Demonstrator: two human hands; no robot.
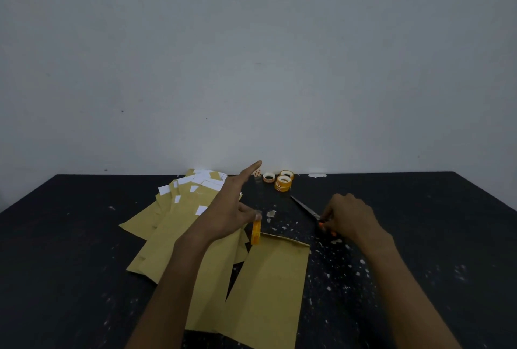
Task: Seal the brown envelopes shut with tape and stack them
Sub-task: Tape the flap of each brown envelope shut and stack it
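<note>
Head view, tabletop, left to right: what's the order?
Fanned envelope pile → left hand → tape roll it pinches → spare tape rolls at the back → scissors → right hand.

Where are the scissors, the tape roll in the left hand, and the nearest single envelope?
scissors [305, 207], head view, on the blades.
tape roll [255, 232], head view, on its orange outer rim.
nearest envelope [268, 287], head view, on its brown face.
</note>
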